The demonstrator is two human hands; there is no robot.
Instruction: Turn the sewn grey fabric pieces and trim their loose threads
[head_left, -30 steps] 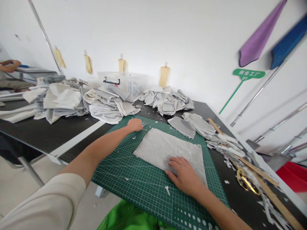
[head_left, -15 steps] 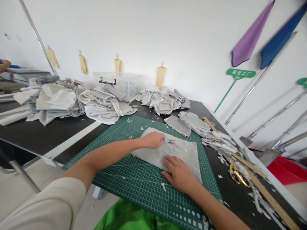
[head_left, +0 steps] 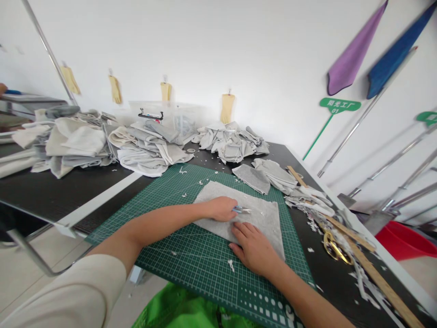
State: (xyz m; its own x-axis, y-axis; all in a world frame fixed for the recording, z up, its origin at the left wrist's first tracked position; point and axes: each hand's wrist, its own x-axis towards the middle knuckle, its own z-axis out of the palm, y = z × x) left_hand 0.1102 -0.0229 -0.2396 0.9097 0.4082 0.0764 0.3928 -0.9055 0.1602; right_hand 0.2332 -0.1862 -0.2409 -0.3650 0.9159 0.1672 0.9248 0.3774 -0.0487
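A light grey cloth piece (head_left: 268, 223) lies flat on the green cutting mat (head_left: 191, 262). My left hand (head_left: 221, 208) is closed around small blue-handled snips (head_left: 241, 209), whose blades point right over the cloth. Just below it, my right hand (head_left: 254, 248) rests with fingers spread on the cloth's lower edge, pressing on cloth and mat. Small white scraps lie on the cloth, and a larger one (head_left: 231, 265) is on the mat left of my right hand.
Piles of grey and white cloth (head_left: 80, 141) line the back of the black table. Gold-handled scissors (head_left: 336, 249), wooden strips (head_left: 385, 284) and fabric scraps lie at the right. A clear box (head_left: 187, 118) stands behind the piles. A red basin (head_left: 404, 241) is beyond the table's right edge.
My left hand with the snips has moved slightly down, closer to my right hand. My right hand keeps its place on the cloth. The whole view has shifted a little.
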